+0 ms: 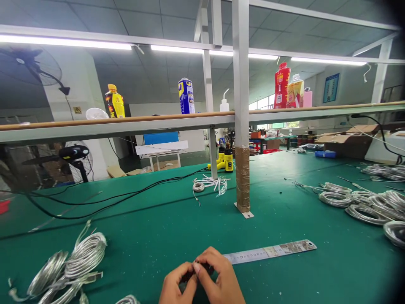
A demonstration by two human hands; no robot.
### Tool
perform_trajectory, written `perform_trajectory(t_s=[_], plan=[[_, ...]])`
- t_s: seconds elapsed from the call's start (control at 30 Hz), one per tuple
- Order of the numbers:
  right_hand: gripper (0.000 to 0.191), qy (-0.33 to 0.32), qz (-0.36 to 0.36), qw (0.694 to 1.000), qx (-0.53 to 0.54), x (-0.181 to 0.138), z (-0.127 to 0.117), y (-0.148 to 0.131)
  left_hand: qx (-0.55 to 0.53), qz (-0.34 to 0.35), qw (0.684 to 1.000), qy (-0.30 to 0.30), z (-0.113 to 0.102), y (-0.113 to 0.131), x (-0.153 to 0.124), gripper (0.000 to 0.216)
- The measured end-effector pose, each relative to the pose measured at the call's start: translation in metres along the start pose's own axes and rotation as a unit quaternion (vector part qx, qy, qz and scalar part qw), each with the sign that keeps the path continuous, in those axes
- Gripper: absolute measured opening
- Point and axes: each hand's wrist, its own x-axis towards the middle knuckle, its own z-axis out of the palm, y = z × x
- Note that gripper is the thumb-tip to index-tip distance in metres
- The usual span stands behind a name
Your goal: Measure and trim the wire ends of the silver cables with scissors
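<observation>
At the bottom middle, my left hand (179,283) and my right hand (218,274) meet fingertip to fingertip. Both are closed in a pinch over something small and dark, mostly hidden by the fingers, whose kind I cannot make out. A steel ruler (272,251) lies on the green table just right of my right hand, its near end behind that hand. To the left of my left hand rest coiled clear-jacketed cables (85,255), one with a metal USB plug (91,277).
More cable coils (363,200) lie at the right. A taped post (243,177) stands mid-table, near white strips (217,182) and yellow heat guns (227,158). Black cords (126,195) cross the left side. A shelf (158,122) above holds bottles and a spray can (186,96).
</observation>
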Motion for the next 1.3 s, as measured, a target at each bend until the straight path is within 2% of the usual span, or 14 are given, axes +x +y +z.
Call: perform_trajectory(t_s=[0.07,0.13,0.23,0.3,0.43,0.63,0.8,0.93,1.2,1.3], plan=[[0.029,0.013,0.071,0.993,0.091,0.002,0.002,0.003,-0.099,-0.085,0.991,-0.039,0.001,0.003,0.003,0.038],[0.034,0.005,0.146,0.972,0.184,0.004,0.005,0.008,-0.161,-0.142,0.975,-0.066,0.002,0.004,0.005,0.043],[0.037,-0.011,0.216,0.941,0.261,0.007,0.006,0.015,-0.205,-0.161,0.963,-0.071,0.001,0.002,0.005,0.047],[0.036,-0.009,0.237,0.93,0.282,0.008,0.005,0.019,-0.22,-0.163,0.96,-0.067,0.0,0.002,0.005,0.047],[0.037,0.011,0.227,0.932,0.284,0.008,0.001,0.023,-0.224,-0.162,0.96,-0.051,-0.002,0.003,0.006,0.047],[0.035,-0.018,0.209,0.95,0.229,0.006,0.003,0.026,-0.182,-0.104,0.977,-0.038,-0.003,0.001,0.007,0.043],[0.025,0.012,0.116,0.982,0.145,0.005,0.001,0.019,-0.109,-0.061,0.991,-0.051,-0.002,0.003,0.006,0.041],[0.021,0.016,0.092,0.993,0.078,0.005,-0.002,0.014,-0.087,-0.043,0.994,-0.057,-0.001,0.003,0.007,0.042],[0.029,-0.008,0.143,0.974,0.175,0.005,0.003,0.018,-0.197,-0.129,0.969,-0.081,-0.004,0.0,0.009,0.042],[0.028,-0.002,0.143,0.973,0.18,0.006,0.003,0.017,-0.216,-0.146,0.961,-0.096,-0.005,0.001,0.009,0.041]])
